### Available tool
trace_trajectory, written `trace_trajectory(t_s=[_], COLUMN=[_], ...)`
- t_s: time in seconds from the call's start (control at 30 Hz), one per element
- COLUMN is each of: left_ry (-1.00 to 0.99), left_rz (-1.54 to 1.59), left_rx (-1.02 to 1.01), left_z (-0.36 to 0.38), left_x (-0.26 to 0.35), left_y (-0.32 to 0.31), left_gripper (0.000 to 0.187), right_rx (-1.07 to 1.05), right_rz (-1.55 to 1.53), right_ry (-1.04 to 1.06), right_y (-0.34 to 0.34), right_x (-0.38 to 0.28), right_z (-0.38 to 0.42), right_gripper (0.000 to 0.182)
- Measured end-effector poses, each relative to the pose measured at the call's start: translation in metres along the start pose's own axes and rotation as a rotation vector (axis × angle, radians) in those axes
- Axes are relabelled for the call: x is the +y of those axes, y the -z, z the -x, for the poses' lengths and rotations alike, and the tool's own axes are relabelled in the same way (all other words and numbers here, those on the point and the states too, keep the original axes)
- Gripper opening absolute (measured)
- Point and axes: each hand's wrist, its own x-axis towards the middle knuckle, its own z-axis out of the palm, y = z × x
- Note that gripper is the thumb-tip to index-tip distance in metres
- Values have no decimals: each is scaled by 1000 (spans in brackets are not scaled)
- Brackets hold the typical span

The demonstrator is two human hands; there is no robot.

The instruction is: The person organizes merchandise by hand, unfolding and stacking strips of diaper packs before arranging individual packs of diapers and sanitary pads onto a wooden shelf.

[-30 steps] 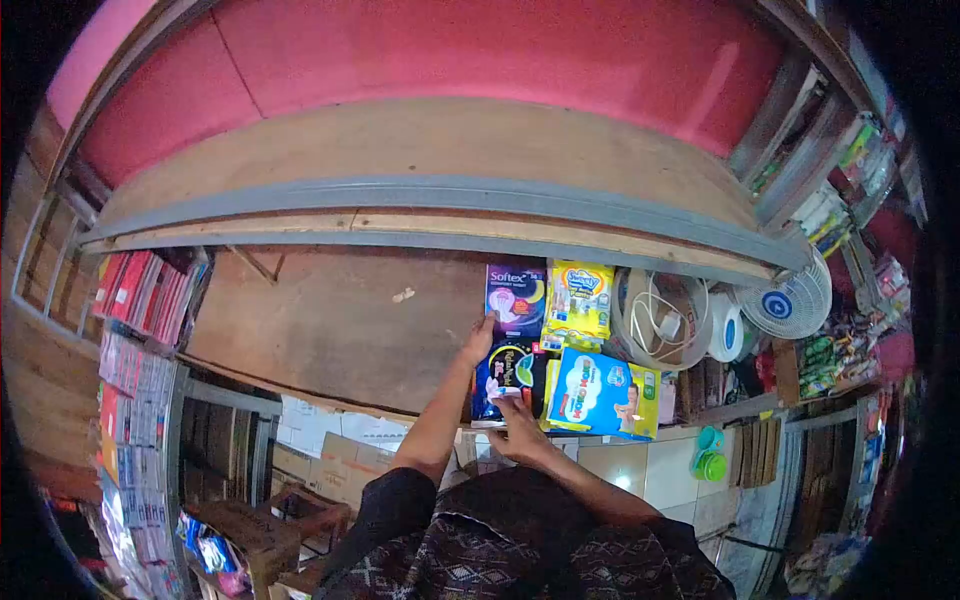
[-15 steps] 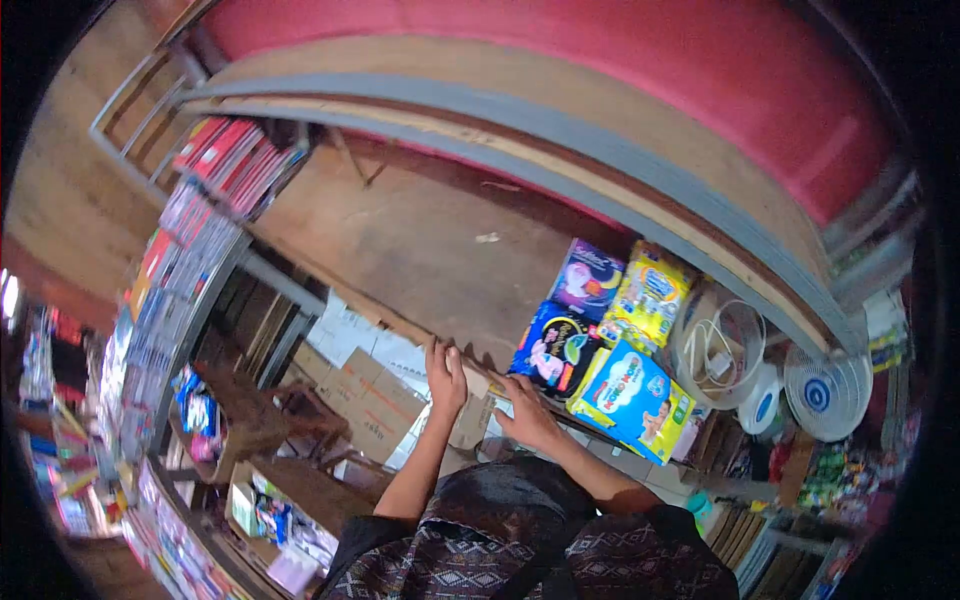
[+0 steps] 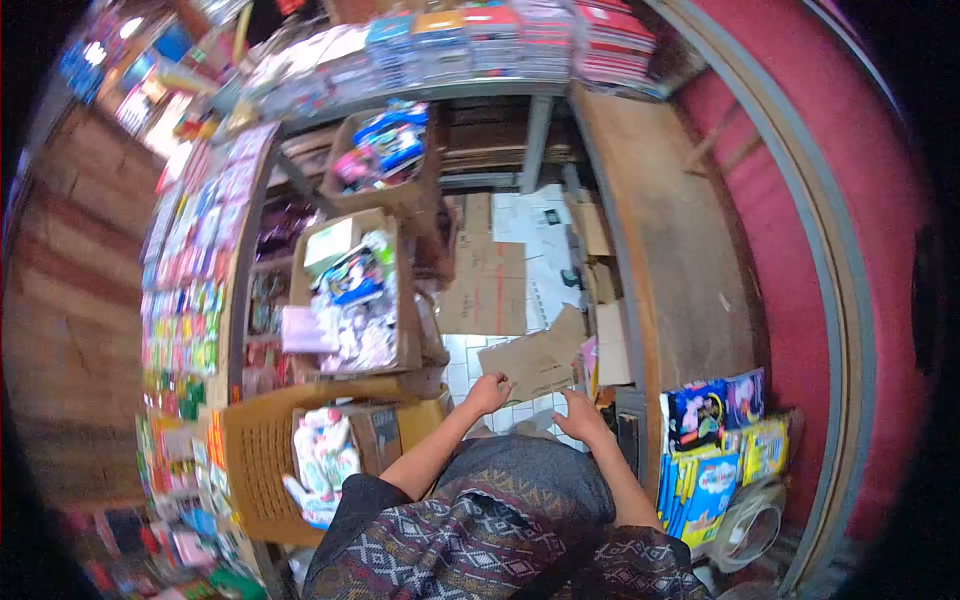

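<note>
While both hands reach low, left hand [image 3: 490, 392] pinches cardboard flap [image 3: 535, 362]; right hand [image 3: 582, 415] open beside it; lifting likely next.

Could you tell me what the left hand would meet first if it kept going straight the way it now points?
Most likely the cardboard sheet: the left hand reaches up toward its lower edge and already looks to be at it, though depth is unclear.
</note>
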Motion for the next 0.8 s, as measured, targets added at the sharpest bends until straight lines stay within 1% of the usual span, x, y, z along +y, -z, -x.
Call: trace_trajectory(t_s=[0.13, 0.23, 0.27, 0.37, 0.4, 0.47, 0.5, 0.57, 0.6, 0.67, 0.8], left_ry=[122, 124, 105, 225, 183, 164, 152, 185, 255, 183, 81], left_rz=[116, 276, 268, 454, 466, 664, 763, 699, 832, 738, 637], left_rx=[199, 389, 492, 673, 789, 877, 917, 997, 942, 983, 980], left_z=[34, 62, 72, 100, 101, 92, 86, 75, 80, 52, 26], left_x=[-27, -46, -51, -50, -61, -91, -101, -108, -81, -102, -67], left_y=[35, 55, 63, 101, 107, 120, 129, 152, 176, 185, 216], left_gripper=[36, 33, 30, 26, 24, 23, 23, 23, 24, 23, 21], right_rx=[-95, -187, -184, -172, -173, -172, -169, -165, -163, -165, -148], right_rz=[136, 201, 215, 233, 232, 238, 247, 256, 256, 240, 230], right_ry=[173, 217, 262, 366, 382, 417, 441, 453, 441, 418, 410], right_y=[-14, -23, -27, -35, -36, -40, -46, -46, -46, -43, -38], right_x=[-57, -93, -102, -125, -133, -138, -137, -140, -142, -141, -125], right_z=[-18, -28, -30, -38, -41, -47, -55, -62, -63, -68, -87], right_gripper=[62, 60, 60, 58, 58, 58, 57, 56, 55, 55, 58])
